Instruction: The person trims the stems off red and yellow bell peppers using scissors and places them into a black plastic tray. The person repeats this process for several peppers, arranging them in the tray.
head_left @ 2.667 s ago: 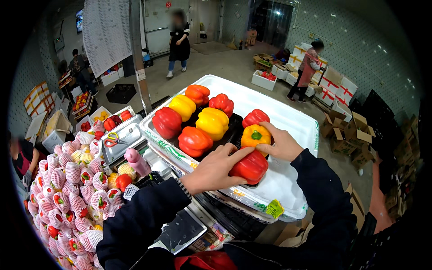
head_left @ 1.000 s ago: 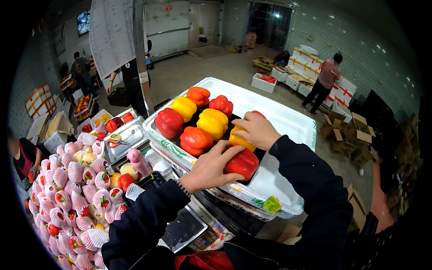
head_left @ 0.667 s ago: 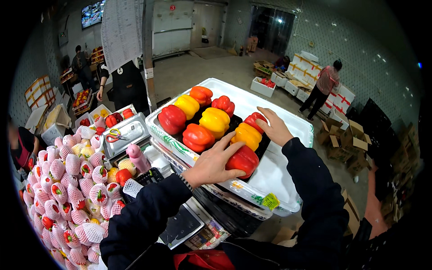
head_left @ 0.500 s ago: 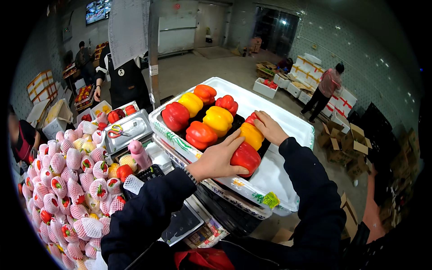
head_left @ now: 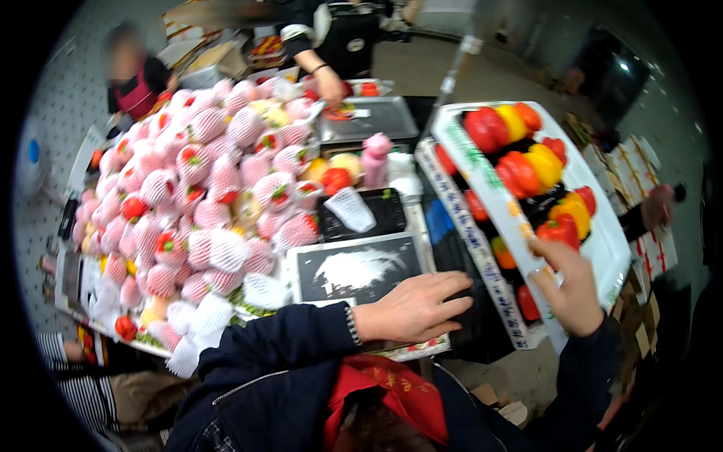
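My left hand is open, its fingers stretched and slightly apart, with nothing in it. It hovers beside a dark flat panel with a white patch of glare. My right hand is at the near end of a white foam box, thumb and fingers apart, close to the box's wall and the nearest red pepper; whether it touches them is unclear. Red, yellow and orange bell peppers lie in rows on black trays in the box. Another foam box with peppers shows beneath it.
A large heap of peppers in pink foam nets fills the left. A black tray holds a white net; behind are a pink bottle and a metal tray, where another person's hand reaches. A metal post stands near the box.
The view has turned left, bringing the netted heap toward the middle. My left hand has left the peppers for the panel; my right hand has moved back to the box's near end.
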